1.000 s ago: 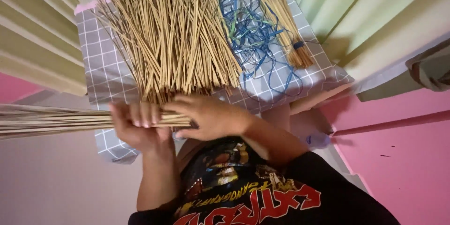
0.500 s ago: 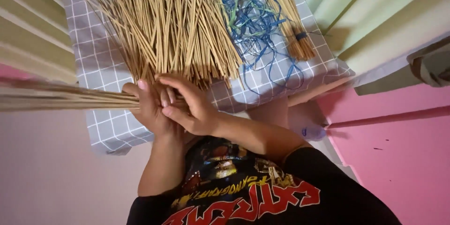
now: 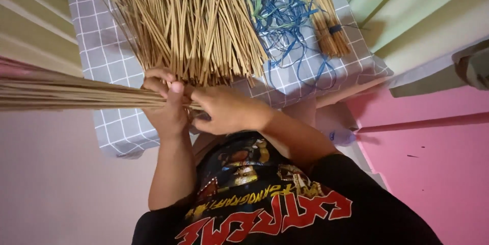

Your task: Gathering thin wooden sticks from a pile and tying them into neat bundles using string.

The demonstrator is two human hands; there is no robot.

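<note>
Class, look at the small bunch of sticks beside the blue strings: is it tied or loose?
Tied. The small bunch of sticks has a dark blue band around it near its cut ends, pinching the sticks together, beside the blue strings.

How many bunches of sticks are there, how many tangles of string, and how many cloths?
Stick bunches: 3 (the held bunch gripped by the left hand and right hand, the loose pile, the tied bundle)
String tangles: 1 (blue string)
Cloths: 1 (checked cloth)
Total: 5
</note>
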